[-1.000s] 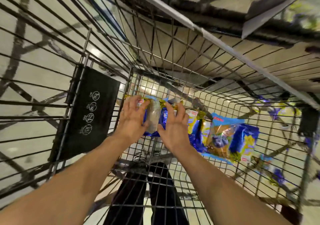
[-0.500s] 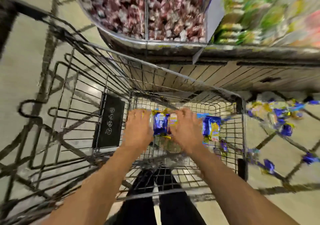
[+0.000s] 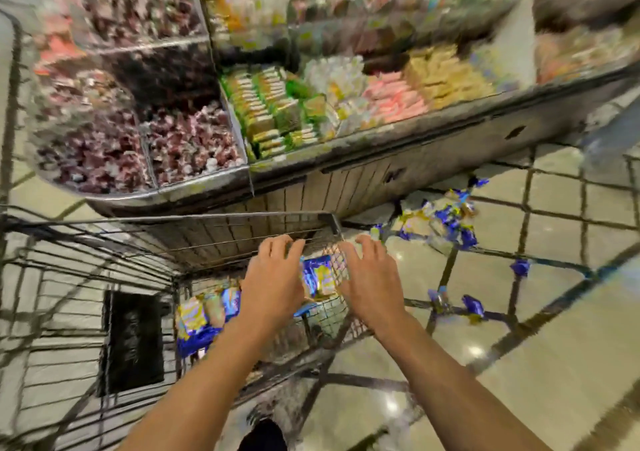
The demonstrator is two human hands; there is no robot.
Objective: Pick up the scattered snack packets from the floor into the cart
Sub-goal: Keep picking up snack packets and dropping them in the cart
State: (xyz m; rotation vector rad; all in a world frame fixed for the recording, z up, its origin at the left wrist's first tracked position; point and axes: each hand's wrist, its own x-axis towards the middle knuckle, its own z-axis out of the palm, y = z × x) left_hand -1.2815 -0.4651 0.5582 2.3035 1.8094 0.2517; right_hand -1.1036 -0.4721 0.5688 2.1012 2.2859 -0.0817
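At the lower left of the frame stands the wire cart, and through its mesh I see blue and yellow snack packets already lying on its floor, just left of my left forearm. Near the centre, my left hand hangs over the cart's right end with fingers loosely spread, gripping nothing. Between my two hands one more packet in the cart shows, blue foil with a yellow patch; neither hand seems to be touching it, though blur makes that hard to settle. My right hand is also relaxed and empty, its fingers reaching over the cart's right rim.

Further right, on the tiled floor, the loose packets wait: a heap in the upper right by the foot of the display counter, and a few strays lower down, apart from it.

I judge these packets light, crinkly and slick, soft enough to crush if squeezed. I would pinch each by its crimped end seam, or scoop several between both palms, rather than grab the filled middle.
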